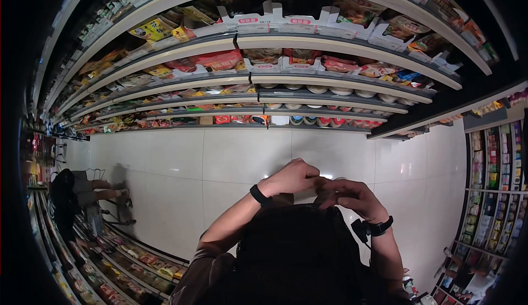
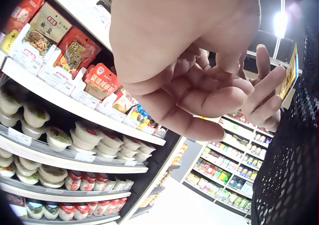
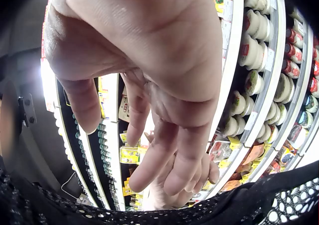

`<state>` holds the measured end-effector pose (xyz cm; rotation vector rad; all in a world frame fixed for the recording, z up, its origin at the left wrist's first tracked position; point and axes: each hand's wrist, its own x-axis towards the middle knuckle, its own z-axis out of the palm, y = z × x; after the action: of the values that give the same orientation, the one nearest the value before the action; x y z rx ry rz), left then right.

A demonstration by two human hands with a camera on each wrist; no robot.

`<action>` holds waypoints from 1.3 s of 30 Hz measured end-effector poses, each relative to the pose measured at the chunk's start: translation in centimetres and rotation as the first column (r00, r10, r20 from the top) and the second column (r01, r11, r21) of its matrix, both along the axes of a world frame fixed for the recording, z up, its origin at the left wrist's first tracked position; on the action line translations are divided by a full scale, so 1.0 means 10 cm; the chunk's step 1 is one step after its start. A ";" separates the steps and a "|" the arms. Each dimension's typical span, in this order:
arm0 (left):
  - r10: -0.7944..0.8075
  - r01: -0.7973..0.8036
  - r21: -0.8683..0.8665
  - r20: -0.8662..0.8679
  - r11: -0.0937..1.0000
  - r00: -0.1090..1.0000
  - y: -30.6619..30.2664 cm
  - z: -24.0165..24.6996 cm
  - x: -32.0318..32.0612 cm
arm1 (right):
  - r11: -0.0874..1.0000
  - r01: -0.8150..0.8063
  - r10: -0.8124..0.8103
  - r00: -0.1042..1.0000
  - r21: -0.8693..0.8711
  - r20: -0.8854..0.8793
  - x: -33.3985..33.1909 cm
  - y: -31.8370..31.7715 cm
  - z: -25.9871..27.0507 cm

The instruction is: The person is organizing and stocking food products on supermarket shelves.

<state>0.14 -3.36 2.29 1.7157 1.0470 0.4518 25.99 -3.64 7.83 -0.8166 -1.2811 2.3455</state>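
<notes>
In front of the person's body, the two hands come together above the pale floor, both bare. The left hand (image 1: 290,176) has loosely bent fingers; its wrist wears a black band (image 1: 260,195). The right hand (image 1: 356,199) reaches in from the other side with relaxed, slightly bent fingers, close to the left fingertips. In the left wrist view, the left hand (image 2: 187,51) overlaps the other hand's fingers (image 2: 266,95). Nothing shows in the right hand's (image 3: 144,80) grasp. Directly beneath the wrists is a black item with mesh (image 1: 297,244) against the body.
Long curved shelves (image 1: 330,46) of packaged food run across the front, with white bowls (image 2: 92,135) and red-lidded jars (image 2: 87,181) lower down. Tiled floor (image 1: 165,156) lies before the person. Another person (image 1: 82,195) stands at the left; more shelves (image 1: 495,178) line the right.
</notes>
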 end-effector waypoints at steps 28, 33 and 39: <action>-0.002 0.002 0.002 0.041 1.000 0.999 -0.04 -0.02 -0.17 | 0.999 -0.026 0.025 1.000 0.035 0.018 -0.13 -0.03 0.05; 0.017 -0.017 0.003 0.045 1.000 0.999 -0.07 0.03 -0.18 | 0.999 -0.035 0.035 0.999 0.034 -0.008 -0.17 -0.04 0.05; 0.013 -0.013 -0.011 0.093 1.000 0.996 -0.07 -0.01 -0.17 | 0.999 -0.027 0.027 1.000 0.038 0.009 -0.15 -0.05 0.06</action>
<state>-1.60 -4.02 2.19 1.6640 0.9925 0.5286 24.48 -4.09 8.45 -0.8030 -1.3446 2.3334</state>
